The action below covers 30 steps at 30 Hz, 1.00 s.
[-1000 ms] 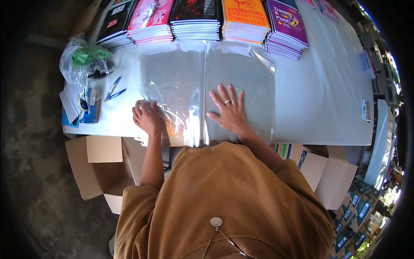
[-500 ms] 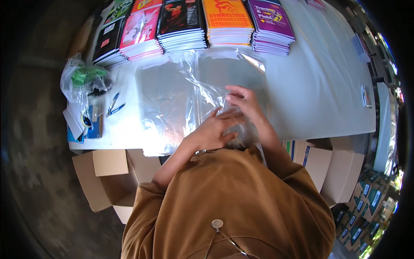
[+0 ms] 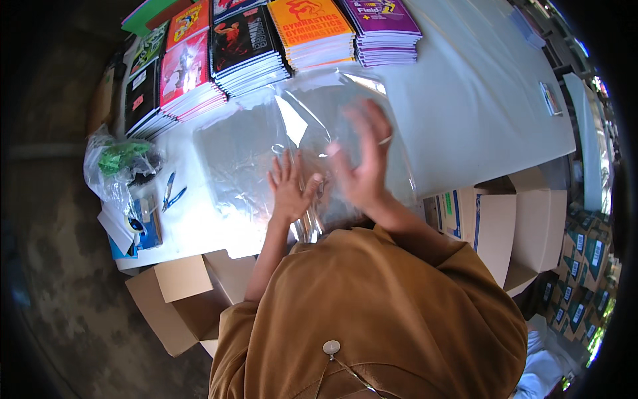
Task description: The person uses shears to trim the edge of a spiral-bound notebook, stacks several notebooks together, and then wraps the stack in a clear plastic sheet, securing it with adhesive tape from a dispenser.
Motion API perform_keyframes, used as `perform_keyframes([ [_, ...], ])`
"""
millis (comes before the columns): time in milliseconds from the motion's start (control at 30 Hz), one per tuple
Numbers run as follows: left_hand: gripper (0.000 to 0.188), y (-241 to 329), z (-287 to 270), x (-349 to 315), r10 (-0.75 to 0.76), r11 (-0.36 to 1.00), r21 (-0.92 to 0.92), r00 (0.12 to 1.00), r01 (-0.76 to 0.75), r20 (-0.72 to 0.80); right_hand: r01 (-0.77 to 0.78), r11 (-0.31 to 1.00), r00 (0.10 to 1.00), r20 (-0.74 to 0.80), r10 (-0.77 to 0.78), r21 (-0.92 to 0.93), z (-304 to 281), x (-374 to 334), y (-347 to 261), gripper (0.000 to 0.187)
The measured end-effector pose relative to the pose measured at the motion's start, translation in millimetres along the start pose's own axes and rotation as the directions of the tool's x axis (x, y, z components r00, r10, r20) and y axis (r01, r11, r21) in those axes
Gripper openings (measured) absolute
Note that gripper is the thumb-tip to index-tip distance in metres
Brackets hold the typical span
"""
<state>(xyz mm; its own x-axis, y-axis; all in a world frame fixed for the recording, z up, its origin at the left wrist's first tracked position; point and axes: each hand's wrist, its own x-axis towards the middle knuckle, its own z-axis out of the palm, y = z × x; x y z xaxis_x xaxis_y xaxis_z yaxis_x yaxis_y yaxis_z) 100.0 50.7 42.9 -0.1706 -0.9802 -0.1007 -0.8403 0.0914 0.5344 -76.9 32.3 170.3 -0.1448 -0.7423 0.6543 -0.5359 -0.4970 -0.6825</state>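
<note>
Clear plastic sheeting [image 3: 239,143], shiny and creased, is spread over the table in front of me; whether it is one sheet or several bags I cannot tell. My left hand [image 3: 290,189] lies flat on it, fingers spread and pointing away from me. To its right, my right hand [image 3: 363,156] is raised above the plastic, blurred by motion. Its fingers are stretched out, the thumb stands apart, and nothing shows in it. A ring sits on one finger. Beyond the plastic stand stacks of spiral-bound notebooks, among them an orange stack [image 3: 312,33] and a purple stack [image 3: 385,33].
Pliers [image 3: 173,193] lie on the white table [image 3: 465,120] at the left, near a crumpled plastic bag with green stuff [image 3: 119,159] and a tape roll [image 3: 136,226]. Open cardboard boxes [image 3: 169,312] stand below the front edge on both sides.
My hands, close together before, have parted. The left now lies flat on the plastic further left; the right has lifted and turned. The whole view has tilted slightly.
</note>
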Motion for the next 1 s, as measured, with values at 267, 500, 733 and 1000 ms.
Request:
perform_keyframes([
  [267,0.068,-51.1,-44.8,0.9,-0.082,0.997,-0.021,0.985,0.079,-0.151,0.032,0.909,0.576,0.751,0.322,-0.415,60.5,-61.2,5.8,0.071],
  [500,0.067,-79.5,-42.9,-14.1,-0.140,0.931,0.308,0.972,0.194,-0.187,0.177,0.681,0.515,0.656,0.552,-0.711,-45.4,-55.6,121.4,0.082],
  [733,0.067,-81.0,-39.8,-14.4,-0.124,0.937,0.297,0.970,0.183,-0.207,0.189,0.547,0.766,0.471,0.438,-0.816,-25.5,-42.2,60.9,0.066],
  [1000,0.067,-78.4,-40.0,-13.5,-0.117,0.932,0.314,0.970,0.182,-0.212,0.169,0.771,0.707,0.620,0.339,-0.614,-6.0,-132.6,74.2,0.063],
])
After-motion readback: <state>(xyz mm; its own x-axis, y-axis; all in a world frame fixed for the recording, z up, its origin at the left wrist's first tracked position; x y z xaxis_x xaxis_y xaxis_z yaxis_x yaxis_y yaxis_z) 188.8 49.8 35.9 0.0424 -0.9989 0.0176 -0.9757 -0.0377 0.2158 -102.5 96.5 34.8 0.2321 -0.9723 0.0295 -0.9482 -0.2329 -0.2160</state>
